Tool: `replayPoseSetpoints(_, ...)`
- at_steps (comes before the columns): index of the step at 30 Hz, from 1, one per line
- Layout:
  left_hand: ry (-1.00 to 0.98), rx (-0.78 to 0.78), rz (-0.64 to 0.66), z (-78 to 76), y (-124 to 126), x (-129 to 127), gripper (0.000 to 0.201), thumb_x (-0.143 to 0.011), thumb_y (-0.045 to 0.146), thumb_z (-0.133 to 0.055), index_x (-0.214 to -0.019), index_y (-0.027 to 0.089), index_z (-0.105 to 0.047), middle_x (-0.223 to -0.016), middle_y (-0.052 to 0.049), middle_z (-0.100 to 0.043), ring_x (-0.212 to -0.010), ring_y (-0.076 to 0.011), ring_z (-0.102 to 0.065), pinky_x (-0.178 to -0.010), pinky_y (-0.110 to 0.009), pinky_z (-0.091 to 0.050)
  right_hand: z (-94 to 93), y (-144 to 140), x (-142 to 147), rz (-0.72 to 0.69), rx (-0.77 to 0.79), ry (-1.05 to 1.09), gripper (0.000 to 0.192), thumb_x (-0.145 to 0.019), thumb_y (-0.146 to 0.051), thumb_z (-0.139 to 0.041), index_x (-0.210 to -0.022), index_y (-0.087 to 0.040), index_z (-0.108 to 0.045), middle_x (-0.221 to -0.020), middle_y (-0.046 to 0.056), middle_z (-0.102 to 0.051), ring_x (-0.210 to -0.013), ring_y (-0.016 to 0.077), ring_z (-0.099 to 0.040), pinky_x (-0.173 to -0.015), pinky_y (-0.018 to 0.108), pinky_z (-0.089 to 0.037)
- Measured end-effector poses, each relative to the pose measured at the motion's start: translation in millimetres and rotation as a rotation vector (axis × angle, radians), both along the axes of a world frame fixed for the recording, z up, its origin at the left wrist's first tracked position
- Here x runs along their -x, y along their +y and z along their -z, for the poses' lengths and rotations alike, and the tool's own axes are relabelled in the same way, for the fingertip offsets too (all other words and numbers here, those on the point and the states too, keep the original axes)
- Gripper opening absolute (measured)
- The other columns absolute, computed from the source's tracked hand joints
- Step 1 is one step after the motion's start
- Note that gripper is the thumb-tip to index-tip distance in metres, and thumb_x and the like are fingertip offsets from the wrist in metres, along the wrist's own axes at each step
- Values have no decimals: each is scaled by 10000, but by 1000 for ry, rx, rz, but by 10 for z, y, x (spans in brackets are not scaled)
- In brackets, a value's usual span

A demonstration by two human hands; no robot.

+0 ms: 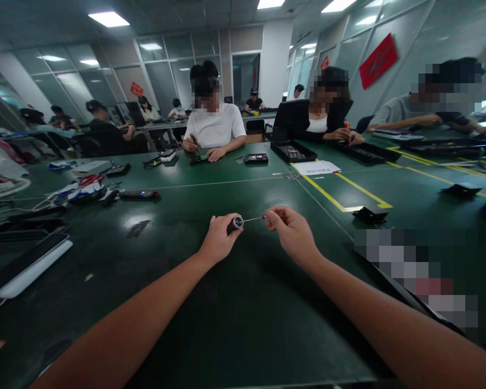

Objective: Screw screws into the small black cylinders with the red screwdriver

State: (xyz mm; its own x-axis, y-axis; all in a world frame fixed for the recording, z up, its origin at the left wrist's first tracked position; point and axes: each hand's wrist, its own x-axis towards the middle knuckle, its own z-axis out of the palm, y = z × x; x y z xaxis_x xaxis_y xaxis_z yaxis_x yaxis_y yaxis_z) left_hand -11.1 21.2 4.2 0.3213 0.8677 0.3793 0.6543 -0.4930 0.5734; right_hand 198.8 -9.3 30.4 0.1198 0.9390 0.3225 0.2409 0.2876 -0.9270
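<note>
Out over the green table, my left hand [221, 236] is closed around a small dark cylinder [238, 222] whose round end has a silvery rim and faces right. Its inner parts are too small to make out. My right hand [294, 232] grips a thin screwdriver [253, 219] with a red collar; the fingers mostly hide its handle. The metal shaft runs left from the fingers, and its tip meets the cylinder's open end. Whether the tip sits on the rim or inside, I cannot tell.
Across the green table [235, 324], a person [216, 121] in a white shirt works on a small part. Black parts trays [294, 151] stand at the back right. A dark cylindrical tool [140, 195] and a white-edged device [36, 270] lie left; a black piece [370, 215] lies right.
</note>
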Motion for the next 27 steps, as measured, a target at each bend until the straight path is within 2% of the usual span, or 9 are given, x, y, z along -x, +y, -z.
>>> replayPoseSetpoints(6,15,-52,22,7,-7,-8,273,-931,256,-635,-1203,251,-610,-1203,-42,-688,-1154,-264,-584,-1165,-607,-231,0,2,-10,11,6,-16,264,-910,-445,-591,-927,-190,-660,-698,15,-648,-637,162,-599,-640,320,-480)
replayPoseSetpoints(9,66,-91,-9,33,1,-7,279,-941,261,-621,-1219,276,-605,-1190,-31,-690,-1138,-252,-587,-1173,-640,-205,6,-3,-15,-55,-1,9,251,-912,-430,-591,-973,-191,-640,-623,-24,-594,-577,150,-559,-590,302,-445)
replayPoseSetpoints(12,109,-90,-32,43,2,-8,281,-947,274,-613,-1227,294,-604,-1167,-22,-690,-1115,-250,-591,-1176,-665,-189,19,-17,-11,-122,-12,24,248,-909,-431,-599,-993,-199,-633,-643,-27,-589,-594,150,-558,-592,294,-437)
replayPoseSetpoints(14,127,-71,-35,35,-5,-12,284,-947,276,-613,-1231,292,-604,-1152,-21,-689,-1105,-252,-592,-1176,-676,-183,28,-26,-5,-93,-4,-9,299,-932,-489,-558,-948,-204,-650,-625,-29,-554,-568,146,-529,-562,289,-410)
replayPoseSetpoints(17,138,-43,-23,16,-21,-17,295,-950,271,-606,-1245,288,-603,-1135,-23,-684,-1105,-252,-591,-1183,-679,-170,28,-37,2,26,17,-101,431,-964,-563,-463,-882,-202,-684,-574,-29,-487,-511,145,-470,-513,291,-347)
replayPoseSetpoints(20,134,-28,-9,8,-25,-18,310,-951,269,-607,-1260,288,-596,-1119,-22,-683,-1102,-249,-593,-1184,-682,-163,6,-56,7,73,-8,-207,386,-967,-497,-467,-988,-189,-699,-631,-2,-558,-561,167,-515,-549,303,-367)
replayPoseSetpoints(23,114,-23,-5,19,-13,-17,303,-960,262,-591,-1262,279,-583,-1163,-30,-676,-1127,-247,-589,-1181,-675,-177,-24,-88,18,27,-24,-239,326,-955,-392,-475,-1127,-186,-660,-731,19,-629,-620,179,-555,-589,308,-399)
replayPoseSetpoints(27,101,-12,-9,33,1,-17,288,-967,250,-573,-1254,272,-578,-1193,-39,-670,-1140,-247,-588,-1178,-668,-190,-38,-112,26,-29,-6,-239,370,-987,-443,-418,-995,-204,-700,-657,7,-586,-615,183,-562,-597,313,-410)
